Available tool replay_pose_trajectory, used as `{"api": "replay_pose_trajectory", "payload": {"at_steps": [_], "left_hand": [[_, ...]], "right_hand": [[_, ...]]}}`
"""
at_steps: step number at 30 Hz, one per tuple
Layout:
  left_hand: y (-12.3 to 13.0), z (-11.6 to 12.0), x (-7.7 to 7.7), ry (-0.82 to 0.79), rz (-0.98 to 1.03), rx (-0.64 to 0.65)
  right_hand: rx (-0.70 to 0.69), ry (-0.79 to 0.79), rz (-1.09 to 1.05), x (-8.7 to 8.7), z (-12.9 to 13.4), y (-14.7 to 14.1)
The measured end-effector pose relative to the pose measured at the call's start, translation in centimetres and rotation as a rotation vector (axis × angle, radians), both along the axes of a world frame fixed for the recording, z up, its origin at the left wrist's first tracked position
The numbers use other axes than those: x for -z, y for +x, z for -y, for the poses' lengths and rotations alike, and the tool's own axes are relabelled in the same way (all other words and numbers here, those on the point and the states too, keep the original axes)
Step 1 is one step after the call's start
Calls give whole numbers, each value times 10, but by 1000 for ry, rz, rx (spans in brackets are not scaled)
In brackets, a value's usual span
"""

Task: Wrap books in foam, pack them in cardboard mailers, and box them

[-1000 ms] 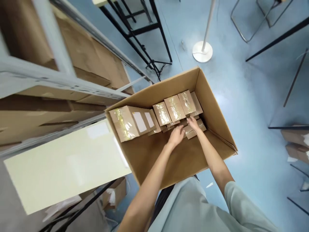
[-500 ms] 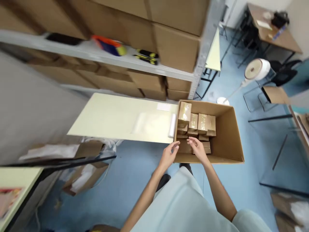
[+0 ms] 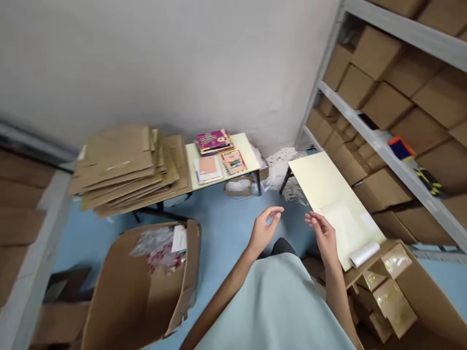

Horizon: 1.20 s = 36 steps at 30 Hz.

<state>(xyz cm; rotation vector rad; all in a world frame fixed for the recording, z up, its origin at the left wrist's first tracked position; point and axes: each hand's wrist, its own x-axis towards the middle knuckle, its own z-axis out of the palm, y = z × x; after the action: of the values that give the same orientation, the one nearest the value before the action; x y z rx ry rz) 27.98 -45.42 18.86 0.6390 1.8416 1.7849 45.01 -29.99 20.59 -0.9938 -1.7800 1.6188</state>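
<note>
My left hand (image 3: 265, 228) is raised in front of my body above the blue floor, fingers slightly bent and thumb apart, holding nothing. Level with it, my right hand (image 3: 323, 236) is likewise empty, its fingers loosely curved, close to the front edge of a pale yellow table (image 3: 321, 177). On that table's near end lies a roll of white material (image 3: 365, 254). To the right of my right forearm stands a large open carton (image 3: 430, 291) with several small taped boxes (image 3: 396, 299) inside.
Flattened cardboard sheets (image 3: 116, 160) are stacked on a table at the left, beside books (image 3: 215, 141) and papers (image 3: 207, 167). Below them is a big open carton (image 3: 124, 287) holding plastic wrapping (image 3: 160, 248). Metal shelving (image 3: 379, 143) full of brown boxes stands on the right.
My view has swung left, bringing the cardboard stack and books into sight. Both empty hands have come away from the carton of small boxes, which now sits at the lower right.
</note>
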Motion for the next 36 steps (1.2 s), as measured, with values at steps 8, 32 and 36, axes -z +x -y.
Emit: {"api": "replay_pose_trajectory", "payload": {"at_steps": [8,32,36], "left_hand": [[-107,50,25,-72,54,-360],[-375,26,113,-303,327,-518],[-429,14,149,-454,400,-456]], "right_hand": [[-323,-44,67,33,-23,-165],[-920,73,354,141,-78,-526],[-922,158,560,169,-59,-557]]}}
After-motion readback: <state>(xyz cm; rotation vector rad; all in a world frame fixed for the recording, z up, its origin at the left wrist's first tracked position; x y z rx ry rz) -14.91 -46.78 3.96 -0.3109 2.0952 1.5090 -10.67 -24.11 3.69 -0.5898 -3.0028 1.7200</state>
